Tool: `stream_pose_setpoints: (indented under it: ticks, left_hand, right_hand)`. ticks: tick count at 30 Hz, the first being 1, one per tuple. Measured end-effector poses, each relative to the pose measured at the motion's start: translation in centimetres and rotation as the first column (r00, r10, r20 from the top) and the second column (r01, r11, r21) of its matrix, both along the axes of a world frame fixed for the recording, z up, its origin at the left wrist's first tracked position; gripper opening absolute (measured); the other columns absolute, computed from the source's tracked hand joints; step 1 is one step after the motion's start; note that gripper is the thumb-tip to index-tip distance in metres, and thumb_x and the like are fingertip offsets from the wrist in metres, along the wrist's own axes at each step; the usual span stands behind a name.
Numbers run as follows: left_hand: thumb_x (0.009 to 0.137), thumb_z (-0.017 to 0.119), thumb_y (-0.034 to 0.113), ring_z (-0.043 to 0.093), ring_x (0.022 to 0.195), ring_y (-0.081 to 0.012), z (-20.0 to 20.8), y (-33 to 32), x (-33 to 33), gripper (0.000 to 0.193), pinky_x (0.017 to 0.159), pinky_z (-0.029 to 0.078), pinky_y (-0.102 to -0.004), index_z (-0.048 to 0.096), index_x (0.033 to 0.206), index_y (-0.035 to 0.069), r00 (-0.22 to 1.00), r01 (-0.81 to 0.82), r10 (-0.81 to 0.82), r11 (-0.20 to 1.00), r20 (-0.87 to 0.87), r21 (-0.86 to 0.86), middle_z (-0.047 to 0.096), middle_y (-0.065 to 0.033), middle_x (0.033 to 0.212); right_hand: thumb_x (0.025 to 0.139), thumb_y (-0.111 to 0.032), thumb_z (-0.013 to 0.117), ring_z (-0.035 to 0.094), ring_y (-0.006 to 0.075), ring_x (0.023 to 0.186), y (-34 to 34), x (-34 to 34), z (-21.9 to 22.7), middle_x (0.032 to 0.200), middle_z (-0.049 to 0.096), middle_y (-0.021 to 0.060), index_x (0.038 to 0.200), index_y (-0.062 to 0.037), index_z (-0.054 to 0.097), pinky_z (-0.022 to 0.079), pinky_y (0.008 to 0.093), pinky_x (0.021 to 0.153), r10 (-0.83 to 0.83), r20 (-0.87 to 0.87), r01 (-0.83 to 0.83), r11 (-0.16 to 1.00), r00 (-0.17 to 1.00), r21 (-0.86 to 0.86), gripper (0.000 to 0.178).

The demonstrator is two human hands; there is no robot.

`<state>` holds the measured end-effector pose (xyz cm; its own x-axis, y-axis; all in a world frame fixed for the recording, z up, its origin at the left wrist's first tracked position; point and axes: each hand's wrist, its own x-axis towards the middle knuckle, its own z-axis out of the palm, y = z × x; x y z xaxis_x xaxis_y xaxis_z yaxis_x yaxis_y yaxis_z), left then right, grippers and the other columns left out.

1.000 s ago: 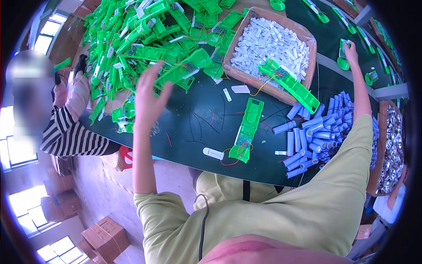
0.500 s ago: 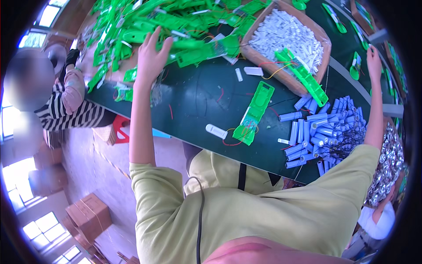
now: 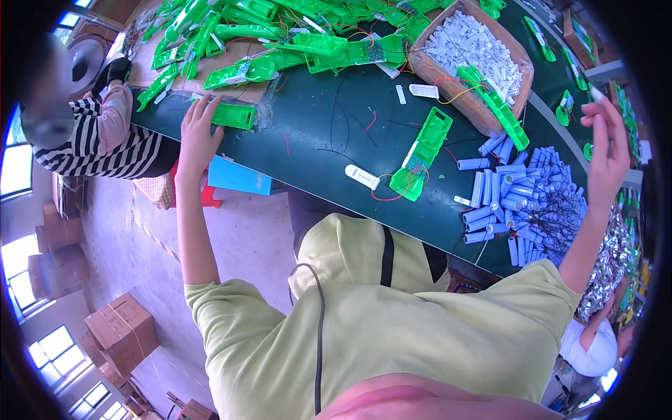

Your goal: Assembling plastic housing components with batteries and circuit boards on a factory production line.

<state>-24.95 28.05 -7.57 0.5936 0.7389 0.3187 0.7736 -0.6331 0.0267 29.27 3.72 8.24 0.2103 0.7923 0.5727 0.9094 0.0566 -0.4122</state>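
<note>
My left hand (image 3: pixel 200 134) has its fingers stretched out over the near left edge of the table, by a green plastic housing (image 3: pixel 234 116). Its fingertips and thumb overlap or touch the end of that part; no firm hold shows. At the far right, my right hand (image 3: pixel 607 148) is raised with loosely bent, parted fingers. A white spot shows at one fingertip, and I cannot make out whether it is a held piece. In front of me lies an opened green housing (image 3: pixel 424 148) with a circuit board, thin wires and a white cover (image 3: pixel 362 176) beside it.
Across the far table spreads a heap of green housings (image 3: pixel 245 31). A cardboard box (image 3: pixel 448 94) holds small white parts, with another green housing (image 3: pixel 498 112) leaning over its rim. Blue wired cylinders (image 3: pixel 514 199) lie near my right arm. A person in stripes (image 3: pixel 115 147) sits left.
My left hand has left the heap and come nearer, down to the green housing by the edge. My right hand has drawn back toward me, its fingers now more bent. The view has shifted slightly.
</note>
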Motion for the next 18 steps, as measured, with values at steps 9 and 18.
stream_pose_setpoints:
  ticks: [9,18]
  left_hand:
    - [0.07,0.075,0.011,0.053,0.088,-0.023,5.8,-8.2,9.3,0.044,0.081,0.042,-0.0335,0.054,0.109,0.003,0.841,0.1,-0.03,0.99,0.54,-0.101,0.057,-0.0113,0.094]
    - [0.063,0.081,0.023,0.061,0.071,-0.0262,6.4,-20.0,23.3,0.055,0.061,0.048,-0.0339,0.047,0.1,0.001,0.816,0.394,-0.212,0.885,0.538,-0.249,0.058,-0.0138,0.079]
  right_hand:
    - [0.079,-0.004,0.062,0.059,0.0129,0.07,-2.5,-14.3,-5.2,0.087,0.061,0.0065,0.116,-0.0089,0.057,0.047,0.0254,0.065,0.332,-0.35,-0.415,0.888,0.876,-0.196,0.037]
    - [0.079,-0.023,0.068,0.052,0.0101,0.063,-2.4,-18.3,-8.6,0.076,0.057,0.0038,0.091,-0.0007,0.061,0.042,0.0245,0.056,0.252,-0.59,-0.096,0.954,0.767,0.283,0.027]
